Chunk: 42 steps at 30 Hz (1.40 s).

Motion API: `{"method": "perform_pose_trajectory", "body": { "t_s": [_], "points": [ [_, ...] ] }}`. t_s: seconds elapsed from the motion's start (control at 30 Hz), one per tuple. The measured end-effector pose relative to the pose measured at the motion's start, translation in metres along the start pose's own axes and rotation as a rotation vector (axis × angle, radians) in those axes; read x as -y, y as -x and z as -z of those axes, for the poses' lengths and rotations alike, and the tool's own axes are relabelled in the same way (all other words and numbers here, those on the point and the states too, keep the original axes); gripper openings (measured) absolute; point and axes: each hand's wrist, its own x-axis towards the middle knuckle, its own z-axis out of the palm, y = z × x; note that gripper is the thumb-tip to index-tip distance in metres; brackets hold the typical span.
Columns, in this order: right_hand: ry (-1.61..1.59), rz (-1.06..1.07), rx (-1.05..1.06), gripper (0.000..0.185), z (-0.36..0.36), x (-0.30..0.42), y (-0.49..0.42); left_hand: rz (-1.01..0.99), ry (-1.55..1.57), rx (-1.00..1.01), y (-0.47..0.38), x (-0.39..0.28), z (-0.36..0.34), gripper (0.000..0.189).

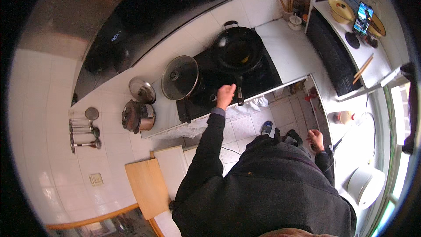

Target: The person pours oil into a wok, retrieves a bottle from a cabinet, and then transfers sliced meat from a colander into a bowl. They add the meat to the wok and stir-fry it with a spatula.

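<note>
My left hand is over the front edge of the black cooktop, its fingers partly curled. Just left of it is a stove knob; to its right the wok handle points toward me, apparently apart from my fingers. The black wok rests on the right side of the cooktop, with a small yellowish patch inside. On the left side is a round glass lid; what lies beneath it is unclear. My right hand hangs beside the right counter, fingers loosely bent and apart, holding nothing visible.
A rice cooker and a metal lid are at the left. Chopsticks lie on the white shelf, near a lit phone. A bottle and a white pot occupy the right counter. The range hood overhangs the cooktop.
</note>
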Motion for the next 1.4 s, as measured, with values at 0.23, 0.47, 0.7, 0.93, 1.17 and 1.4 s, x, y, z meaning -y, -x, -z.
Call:
{"method": "perform_pose_trajectory", "body": {
  "t_s": [0.23, 0.47, 0.7, 0.93, 1.17, 1.4],
  "points": [
    [0.043, -0.08, 0.055, 0.031, 0.011, -0.003, -0.021, -0.515, 0.323, -0.476, -0.017, -0.218, 0.143, 0.03],
    [0.018, 0.031, 0.084, 0.031, 0.014, 0.002, -0.035, -0.646, 0.478, -0.646, -0.026, -0.333, 0.177, 0.032],
    [-0.03, -0.035, -0.002, 0.021, 0.021, -0.009, -0.008, -0.636, 0.398, -0.751, -0.036, -0.354, 0.185, 0.043],
    [-0.062, -0.119, -0.035, 0.022, 0.021, -0.014, 0.01, -0.608, 0.371, -0.782, -0.036, -0.357, 0.18, 0.045],
    [-0.038, -0.025, 0.012, 0.026, 0.015, -0.024, 0.001, -0.619, 0.406, -0.634, 0.001, -0.309, 0.138, 0.043],
    [-0.036, -0.071, 0.005, 0.026, 0.007, -0.043, 0.002, -0.357, 0.387, -0.545, 0.056, -0.182, 0.087, 0.044]
  ]
}}
